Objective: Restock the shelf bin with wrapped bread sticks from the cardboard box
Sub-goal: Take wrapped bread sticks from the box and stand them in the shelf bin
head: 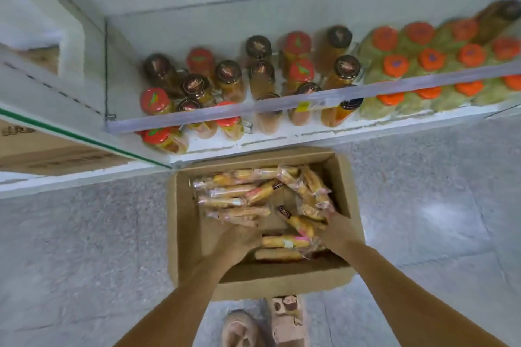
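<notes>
- Our left hand (236, 239) reaches down into the open cardboard box (180, 234), fingers laid over the near end of a stack of wrapped bread sticks (234, 191).
- Our right hand (338, 231) reaches in alongside, apart from the left, with its fingers among a second cluster of packets just beyond it.
- Blur and crinkled wrap hide the fingertips of both hands, so we cannot tell whether either hand grips a packet or merely rests on the pile.
- Between the two hands, two more packets (284, 242) lie crosswise, and a bare patch of box bottom shows just beyond them.
- We judge that the hands come in from opposite sides to gather a bundle together. The slippery wrap would let single sticks slide away.
- Beneath the hands, the box sits on the floor (84, 234), just ahead of our shoes (239, 329). Its far edge is against the foot of the shelving, which probably keeps each lift short.
- Beyond the hands and higher up, jars (228, 76) with red and dark lids stand in rows behind a clear shelf rail (282, 105).
- To the right of the jars and beyond the right hand, green packs with orange caps (431, 59) fill the same shelf.
- No shelf bin for the bread sticks is in view, so we judge the step in hand to be the pick-up.
</notes>
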{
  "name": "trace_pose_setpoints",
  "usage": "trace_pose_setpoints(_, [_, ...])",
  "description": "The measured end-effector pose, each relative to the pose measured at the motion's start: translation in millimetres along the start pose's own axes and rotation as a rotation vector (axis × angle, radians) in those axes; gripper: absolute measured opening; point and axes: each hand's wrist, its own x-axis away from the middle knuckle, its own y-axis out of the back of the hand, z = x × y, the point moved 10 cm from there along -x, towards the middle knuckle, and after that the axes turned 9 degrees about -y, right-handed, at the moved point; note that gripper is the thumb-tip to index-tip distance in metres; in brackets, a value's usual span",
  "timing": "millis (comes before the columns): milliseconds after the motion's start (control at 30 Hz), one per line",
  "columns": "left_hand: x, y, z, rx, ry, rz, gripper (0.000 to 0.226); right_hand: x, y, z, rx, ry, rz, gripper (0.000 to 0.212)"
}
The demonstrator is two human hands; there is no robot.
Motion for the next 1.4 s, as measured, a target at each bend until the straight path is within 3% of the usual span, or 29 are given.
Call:
trace_pose_setpoints(133, [-47,-27,53,0.073,0.124,0.005,0.033,-67,-56,-12,0.111,-0.037,0.03,0.033])
trace_pose_setpoints(267, [-95,-50,84,0.128,0.208,0.006,0.01,-93,-80,8,0.196,0.043,0.06,0.043])
trace_pose_setpoints(433, [-130,-87,121,0.342,0.369,0.022,0.016,-131,-116,9,0.156,0.104,0.076,0.057])
trace_pose_setpoints(733, [-146,-128,153,0.567,0.558,-0.03,0.023,-153,-125,-3,0.167,0.115,0.064,0.043])
trace_pose_setpoints(1033, [-133,-119,127,0.796,0.509,-0.022,0.027,-135,-113,-6,0.133,0.013,0.037,0.072])
trace_pose_setpoints(1200, [-91,-75,101,0.681,0.384,-0.1,0.022,-93,-91,2,0.001,-0.037,0.083,0.076])
trace_pose_setpoints(1333, [-40,-19,60,0.538,0.235,-0.139,0.018,-35,-53,26,-0.191,0.035,0.161,0.094])
trace_pose_setpoints(1400, [-8,14,39,0.559,0.202,-0.216,0.017,1,-29,39,-0.251,0.081,0.189,0.089])
